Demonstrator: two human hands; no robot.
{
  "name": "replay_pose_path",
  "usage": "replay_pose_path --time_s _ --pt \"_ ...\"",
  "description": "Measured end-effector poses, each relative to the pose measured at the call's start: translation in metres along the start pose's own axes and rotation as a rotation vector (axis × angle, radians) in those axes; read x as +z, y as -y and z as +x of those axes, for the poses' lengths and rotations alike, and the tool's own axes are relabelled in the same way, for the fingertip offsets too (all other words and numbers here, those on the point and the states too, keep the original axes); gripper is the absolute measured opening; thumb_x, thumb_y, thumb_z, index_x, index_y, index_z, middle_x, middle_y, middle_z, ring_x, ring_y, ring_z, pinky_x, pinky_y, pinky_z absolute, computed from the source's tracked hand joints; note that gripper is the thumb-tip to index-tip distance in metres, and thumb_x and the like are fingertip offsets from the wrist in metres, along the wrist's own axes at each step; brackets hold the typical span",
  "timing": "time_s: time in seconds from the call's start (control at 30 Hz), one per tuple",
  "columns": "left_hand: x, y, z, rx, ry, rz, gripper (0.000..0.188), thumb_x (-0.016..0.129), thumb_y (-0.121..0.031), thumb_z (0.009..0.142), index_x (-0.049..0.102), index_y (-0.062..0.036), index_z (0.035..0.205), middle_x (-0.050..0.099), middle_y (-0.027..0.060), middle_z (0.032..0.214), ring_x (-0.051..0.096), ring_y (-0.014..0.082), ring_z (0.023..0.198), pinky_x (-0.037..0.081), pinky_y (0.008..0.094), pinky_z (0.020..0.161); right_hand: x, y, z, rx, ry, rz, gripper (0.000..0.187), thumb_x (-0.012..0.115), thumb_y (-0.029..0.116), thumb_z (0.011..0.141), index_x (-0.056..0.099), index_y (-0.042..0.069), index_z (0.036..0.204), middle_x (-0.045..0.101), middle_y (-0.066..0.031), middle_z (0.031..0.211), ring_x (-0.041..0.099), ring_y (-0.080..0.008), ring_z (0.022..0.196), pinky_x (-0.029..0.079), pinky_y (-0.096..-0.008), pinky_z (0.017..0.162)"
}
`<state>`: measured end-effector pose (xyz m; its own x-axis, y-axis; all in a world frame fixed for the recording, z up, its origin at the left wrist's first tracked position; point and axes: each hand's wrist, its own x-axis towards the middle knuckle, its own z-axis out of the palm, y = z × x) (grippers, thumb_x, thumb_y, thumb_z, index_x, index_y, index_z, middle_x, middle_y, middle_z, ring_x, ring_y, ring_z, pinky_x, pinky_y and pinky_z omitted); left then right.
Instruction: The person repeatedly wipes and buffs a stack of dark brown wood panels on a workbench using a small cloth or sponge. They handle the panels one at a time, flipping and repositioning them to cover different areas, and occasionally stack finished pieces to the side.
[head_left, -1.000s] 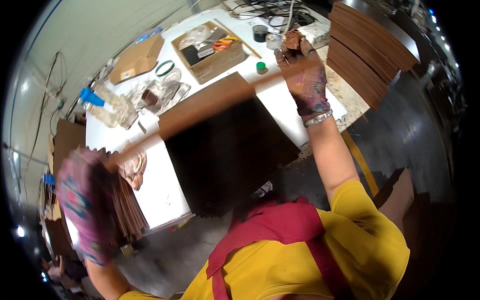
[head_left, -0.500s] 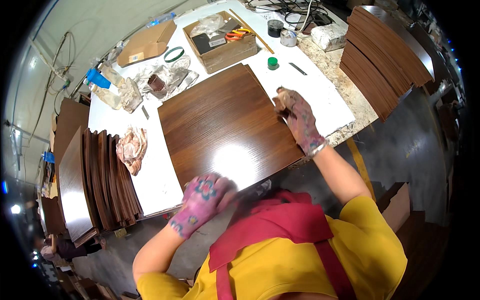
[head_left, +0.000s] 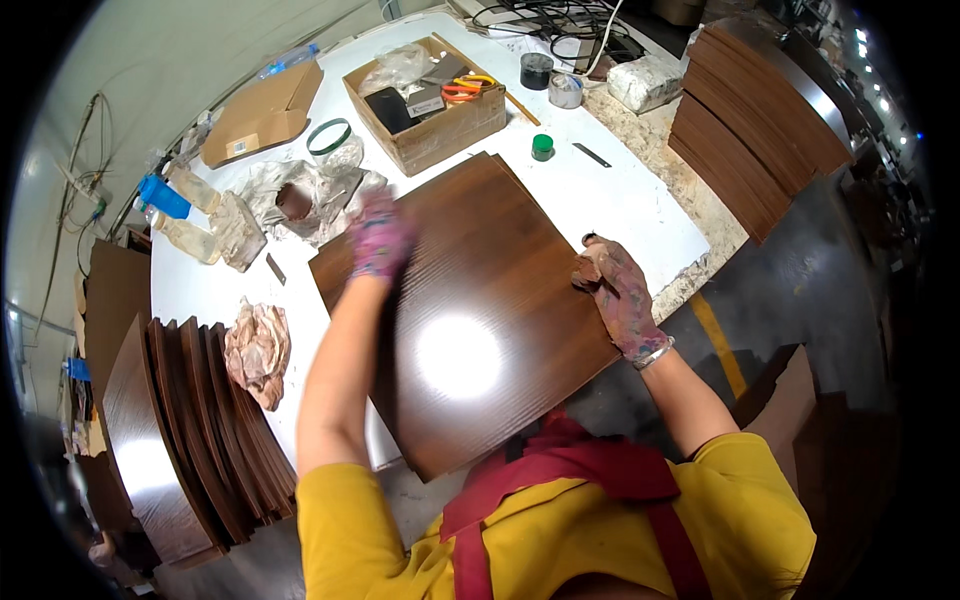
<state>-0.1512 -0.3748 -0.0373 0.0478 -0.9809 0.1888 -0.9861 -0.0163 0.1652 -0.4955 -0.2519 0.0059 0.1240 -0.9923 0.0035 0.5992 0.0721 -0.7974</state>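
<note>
A dark brown wood-grain panel [head_left: 500, 260] lies at an angle on the white table, its near left corner out past the front edge. Another board's edge shows beneath it at the far right side. My right hand [head_left: 618, 295], in a stained floral glove, is closed at the panel's right edge; whether the brown at its fingertips is stain or a rag, I cannot tell. My left hand [head_left: 380, 235], in a pink floral glove, is over the panel's far left edge. Motion blurs its fingers. Beyond it sits a brown-stained cup [head_left: 293, 202] on crumpled plastic [head_left: 335, 205].
Curved brown boards stand at the left [head_left: 190, 430], and more are stacked at the right [head_left: 760, 130]. A cardboard box [head_left: 440, 140] holds orange-handled scissors [head_left: 465, 88]. Nearby are a green-capped jar [head_left: 542, 148], a flat blade [head_left: 592, 154], a crumpled cloth [head_left: 257, 350] and bottles [head_left: 185, 235].
My left hand has swept from the panel's near left corner to its far left side. The panel has turned and come nearer to me. My right hand has come down along its right edge.
</note>
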Motion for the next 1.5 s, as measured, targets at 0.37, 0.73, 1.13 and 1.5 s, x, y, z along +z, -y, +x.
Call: replay_pose_path --time_s 0.37,0.73,1.13,1.5 --pt "-0.091 -0.146 -0.122 1.047 0.469 -0.254 0.055 0.057 -0.042 0.087 0.054 -0.0062 0.128 0.054 0.0162 0.127 0.043 0.0328 0.131 0.029 0.0519 0.111 0.005 0.043 0.051 -0.138 -0.202 -0.188 0.034 0.063 0.021 0.090 0.057 -0.003 0.115 0.056 -0.0042 0.098 0.052 -0.0106 0.086 0.044 -0.0266 0.078" --pt "-0.029 -0.032 -0.103 0.536 -0.204 -0.156 0.054 0.046 -0.034 0.094 0.042 -0.0086 0.141 0.040 0.0202 0.146 0.035 0.0404 0.135 0.025 0.0538 0.112 0.266 -0.186 0.171 -0.431 0.735 -1.218 0.023 0.058 0.021 0.086 0.063 0.003 0.098 0.064 -0.0205 0.095 0.062 -0.0366 0.090 0.049 -0.0424 0.083" --pt "-0.020 -0.035 -0.099 0.506 -0.195 -0.237 0.054 0.045 -0.036 0.095 0.041 -0.0110 0.142 0.037 0.0143 0.149 0.032 0.0364 0.138 0.018 0.0497 0.115 0.284 -0.212 0.172 -0.320 0.688 -1.356 0.018 0.053 0.020 0.085 0.064 0.006 0.091 0.066 -0.0194 0.093 0.063 -0.0366 0.087 0.049 -0.0435 0.080" --pt "-0.057 -0.052 -0.096 0.323 0.068 -0.098 0.067 0.056 -0.048 0.089 0.041 -0.0120 0.144 0.037 0.0128 0.151 0.029 0.0353 0.141 0.016 0.0505 0.116 0.133 -0.119 0.247 -0.424 0.436 -1.620 0.021 0.055 0.022 0.087 0.064 0.007 0.097 0.065 -0.0189 0.096 0.062 -0.0384 0.093 0.049 -0.0469 0.081"
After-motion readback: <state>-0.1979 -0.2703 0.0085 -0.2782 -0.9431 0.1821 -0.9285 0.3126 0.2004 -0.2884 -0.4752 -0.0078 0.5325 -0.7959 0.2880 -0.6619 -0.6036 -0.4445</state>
